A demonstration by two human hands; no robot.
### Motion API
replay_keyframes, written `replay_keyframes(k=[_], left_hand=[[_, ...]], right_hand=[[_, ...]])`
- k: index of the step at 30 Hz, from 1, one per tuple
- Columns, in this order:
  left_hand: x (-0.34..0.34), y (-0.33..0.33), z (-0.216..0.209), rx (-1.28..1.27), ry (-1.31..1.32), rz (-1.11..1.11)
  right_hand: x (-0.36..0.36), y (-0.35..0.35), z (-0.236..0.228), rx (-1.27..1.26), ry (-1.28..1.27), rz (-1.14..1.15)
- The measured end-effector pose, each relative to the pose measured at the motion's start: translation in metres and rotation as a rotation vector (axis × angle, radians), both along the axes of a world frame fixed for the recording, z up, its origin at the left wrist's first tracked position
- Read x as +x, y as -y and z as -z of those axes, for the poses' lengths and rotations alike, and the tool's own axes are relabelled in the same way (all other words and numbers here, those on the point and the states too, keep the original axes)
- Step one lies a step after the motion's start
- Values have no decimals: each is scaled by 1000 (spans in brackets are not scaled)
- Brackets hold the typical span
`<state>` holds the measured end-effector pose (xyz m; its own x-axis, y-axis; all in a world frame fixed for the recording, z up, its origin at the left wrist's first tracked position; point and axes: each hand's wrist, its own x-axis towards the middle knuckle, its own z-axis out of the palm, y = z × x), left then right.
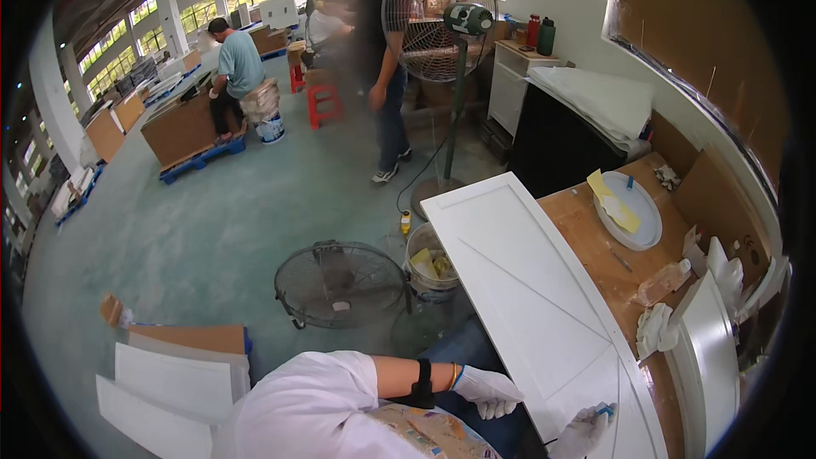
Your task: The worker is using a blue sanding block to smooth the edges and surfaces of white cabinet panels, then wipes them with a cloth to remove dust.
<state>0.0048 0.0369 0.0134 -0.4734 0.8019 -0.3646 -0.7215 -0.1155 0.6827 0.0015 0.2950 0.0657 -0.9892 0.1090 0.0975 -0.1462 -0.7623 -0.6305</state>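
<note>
Panel past the edge: a tip or a scratch is risked

The wooden surface (582, 225) seems to be only partly covered by the framed white panel (518, 272), whose left side appears to be carried out beyond it. If that side were pressed too hard, the panel could be tipped toward the bucket (438, 291), which stands just beside its left edge. The panel's grooved face is reached by the gloved right hand (582, 432); its grip appears to be clamped on a small blue item (606, 410), and the finish could be scratched if a hard edge were dragged across. Little steadying seems to be given by the gloved left hand (490, 391), so a slide could be caused by a sideways push. The clear bottle (663, 283) could be knocked if the panel were swung right, and the thin tool (621, 261) could be caught by its edge.

The near end of the panel is cut off by the lower rim, and its support underneath is hidden. The left hand's fingers are curled, but whether the panel's edge is touched or anything is held cannot be told. Most of the blue item is covered by the right glove, so its kind cannot be made out.
</note>
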Motion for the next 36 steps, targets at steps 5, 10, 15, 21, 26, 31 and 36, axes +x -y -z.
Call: replay_keyframes(k=[5,10,15,21,26,31,36], left_hand=[[8,0,35,139,125,-107],[6,5,51,186,147,-168],[4,2,61,185,142,-222],[6,4,58,195,147,-250],[5,3,61,189,142,-244],[3,5,59,221,149,-229],[2,5,60,211,141,-235]], right_hand=[[-6,-8,34,29,143,54],[-8,-16,42,-38,110,-31],[-4,-5,33,66,88,61],[-1,1,23,55,126,32],[-2,0,23,64,117,30],[-3,2,22,113,148,75],[-6,6,20,128,118,67]])
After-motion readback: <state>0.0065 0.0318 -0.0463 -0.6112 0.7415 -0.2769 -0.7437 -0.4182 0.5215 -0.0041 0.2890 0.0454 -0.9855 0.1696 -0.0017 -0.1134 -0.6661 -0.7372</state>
